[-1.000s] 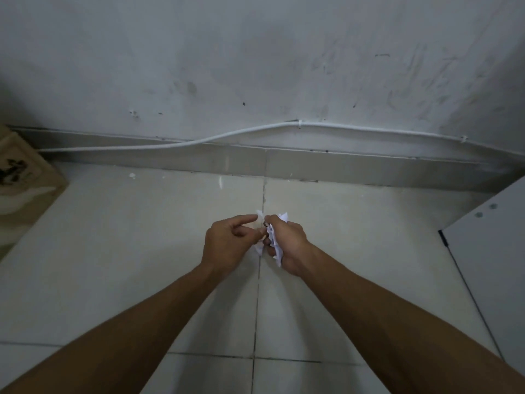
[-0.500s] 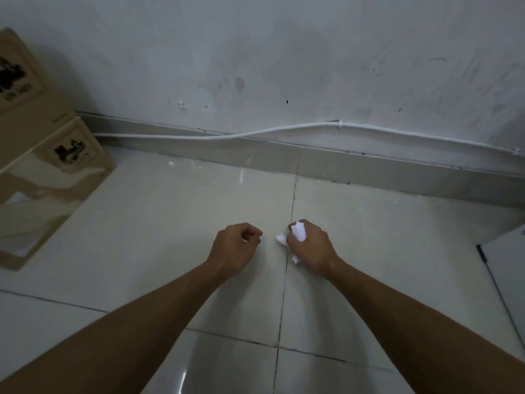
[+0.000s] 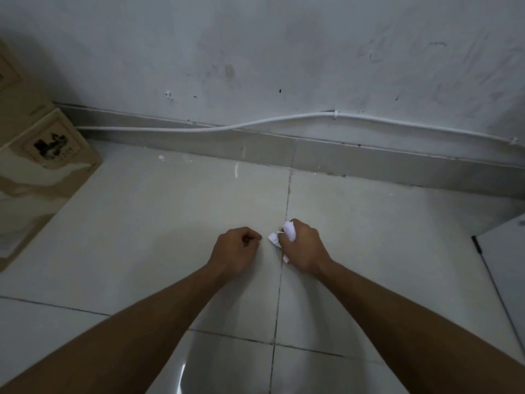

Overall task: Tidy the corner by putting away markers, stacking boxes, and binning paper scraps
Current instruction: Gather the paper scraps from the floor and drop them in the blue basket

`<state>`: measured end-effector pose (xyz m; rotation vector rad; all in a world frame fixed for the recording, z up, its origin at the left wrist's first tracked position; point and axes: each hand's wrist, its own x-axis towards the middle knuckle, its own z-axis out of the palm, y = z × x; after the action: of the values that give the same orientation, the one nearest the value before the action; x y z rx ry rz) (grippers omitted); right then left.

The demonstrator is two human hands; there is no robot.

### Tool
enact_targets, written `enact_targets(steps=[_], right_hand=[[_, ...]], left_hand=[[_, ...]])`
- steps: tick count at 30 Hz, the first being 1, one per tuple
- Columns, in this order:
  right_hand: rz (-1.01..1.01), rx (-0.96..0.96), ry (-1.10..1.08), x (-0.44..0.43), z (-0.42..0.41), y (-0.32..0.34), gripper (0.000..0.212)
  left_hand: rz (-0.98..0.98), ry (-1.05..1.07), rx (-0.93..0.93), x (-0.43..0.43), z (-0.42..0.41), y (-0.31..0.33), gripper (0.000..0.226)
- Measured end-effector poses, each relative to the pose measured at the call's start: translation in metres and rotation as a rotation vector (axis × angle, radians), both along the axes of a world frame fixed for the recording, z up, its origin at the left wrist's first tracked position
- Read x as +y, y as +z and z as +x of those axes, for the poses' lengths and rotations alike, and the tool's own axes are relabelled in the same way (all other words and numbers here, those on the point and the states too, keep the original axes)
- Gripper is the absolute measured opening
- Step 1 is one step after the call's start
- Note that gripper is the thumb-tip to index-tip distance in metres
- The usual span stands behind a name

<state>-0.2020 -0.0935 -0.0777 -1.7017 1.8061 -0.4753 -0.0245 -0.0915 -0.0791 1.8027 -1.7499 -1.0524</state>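
Observation:
My right hand [image 3: 305,245] grips a bunch of white paper scraps [image 3: 289,231]; bits stick out above and to the left of the fist, and one below it. My left hand [image 3: 235,248] hovers just to the left, fingers curled into a fist, with nothing visible in it. Both hands are held over the pale tiled floor [image 3: 170,223], a short way apart. Stacked cardboard boxes [image 3: 42,155] stand at the far left against the wall. No markers or bin are in view.
A white cable [image 3: 284,120] runs along the skirting below the scuffed grey wall. A white panel edge [image 3: 505,265] shows at the right. Small white specks [image 3: 161,157] lie on the floor near the skirting.
My left hand let go of the scraps and curled shut, moving apart from the right hand. The view turned left, bringing the cardboard boxes further into sight.

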Motion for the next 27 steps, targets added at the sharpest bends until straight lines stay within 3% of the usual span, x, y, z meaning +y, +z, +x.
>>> enact_targets(steps=[4,15,22,27], right_hand=[[0.014,-0.133,-0.082,-0.009,0.018,0.02,0.019],[-0.054,-0.348,0.064,-0.032,0.136,0.087,0.032],[-0.113,-0.472,0.281,-0.024,0.247,0.135,0.038],[-0.12,-0.655,0.451,0.0,0.334,0.176,0.03]], left_hand=[[-0.019,0.028,-0.008,0.003,0.016,0.011,0.017],[-0.165,0.31,0.043,0.024,0.111,0.072,0.018],[-0.324,0.613,0.069,0.054,0.199,0.114,0.02],[-0.48,0.84,0.108,0.087,0.262,0.149,0.023]])
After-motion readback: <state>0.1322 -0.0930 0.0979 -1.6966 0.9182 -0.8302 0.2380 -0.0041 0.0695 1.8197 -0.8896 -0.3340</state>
